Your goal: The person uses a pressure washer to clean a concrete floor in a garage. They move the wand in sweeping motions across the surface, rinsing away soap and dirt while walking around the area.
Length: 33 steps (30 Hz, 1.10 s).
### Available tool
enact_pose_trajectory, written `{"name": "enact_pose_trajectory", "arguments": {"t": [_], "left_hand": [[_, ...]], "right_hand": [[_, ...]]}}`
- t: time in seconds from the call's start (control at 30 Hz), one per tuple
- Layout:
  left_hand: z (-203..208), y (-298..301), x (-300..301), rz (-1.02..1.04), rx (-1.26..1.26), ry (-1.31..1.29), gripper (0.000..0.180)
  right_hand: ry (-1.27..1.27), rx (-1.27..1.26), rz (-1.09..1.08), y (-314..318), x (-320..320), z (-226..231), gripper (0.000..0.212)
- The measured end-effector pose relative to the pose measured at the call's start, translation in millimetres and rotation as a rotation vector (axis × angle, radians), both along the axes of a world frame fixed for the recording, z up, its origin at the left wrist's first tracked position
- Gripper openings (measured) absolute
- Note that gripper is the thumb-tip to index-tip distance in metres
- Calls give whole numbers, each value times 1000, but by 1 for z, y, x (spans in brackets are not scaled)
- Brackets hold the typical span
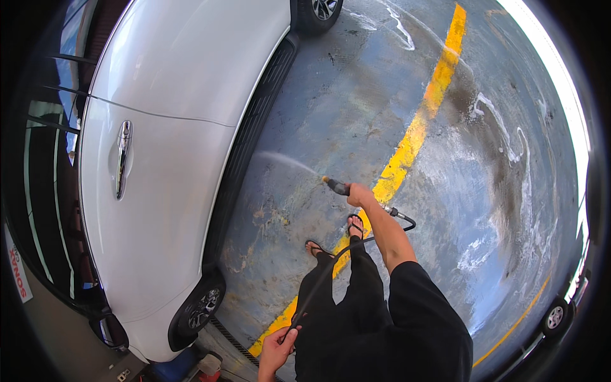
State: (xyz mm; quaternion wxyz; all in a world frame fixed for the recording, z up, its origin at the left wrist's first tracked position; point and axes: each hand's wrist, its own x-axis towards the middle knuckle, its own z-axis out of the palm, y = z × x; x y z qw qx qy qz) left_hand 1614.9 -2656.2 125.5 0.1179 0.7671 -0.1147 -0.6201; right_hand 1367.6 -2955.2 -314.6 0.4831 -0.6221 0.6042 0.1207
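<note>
My right hand (360, 195) is closed around a dark spray gun (337, 186) with a brass-coloured nozzle. A fan of water (286, 160) shoots from it toward the lower side of a white car (159, 165) on my left. Behind the grip, a metal coupling joins the gun to a black hose (410, 221), which loops back across my legs. Low in the picture, my left hand (277, 347) pinches the hose near my left thigh. The car's chrome door handle (123, 159) and black running board (254, 127) face me.
A yellow line (407, 153) crosses the wet, stained blue-grey floor (318, 95) under my sandalled feet. Whitish foam streaks (503, 127) lie to the right. A floor drain grate (232, 339) and a blue container (175, 367) are near the car's wheel (202, 309). Another vehicle's wheel (555, 317) shows far right.
</note>
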Motion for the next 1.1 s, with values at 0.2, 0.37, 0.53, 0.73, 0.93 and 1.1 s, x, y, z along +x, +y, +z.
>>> {"name": "enact_pose_trajectory", "arguments": {"t": [0.2, 0.37, 0.53, 0.73, 0.93, 1.1], "left_hand": [[-11, -27, 30, -96, -37, -28, 31], [-18, -69, 69, -254, -75, 38, 32], [-27, -101, 98, -420, -132, 102, 33], [-17, -131, 142, -466, -181, 72, 33], [-17, -137, 161, -483, -213, 66, 32], [-17, -152, 172, -492, -258, 128, 32]], "right_hand": [[93, -121, -544, -17, -50, 18, 70], [198, -193, -549, 19, -82, 58, 75], [326, -247, -793, 32, -82, 96, 77], [239, -185, -557, 29, -30, 126, 64], [264, -334, -730, -29, -8, 136, 52], [328, -354, -817, -20, -21, 137, 46]]}}
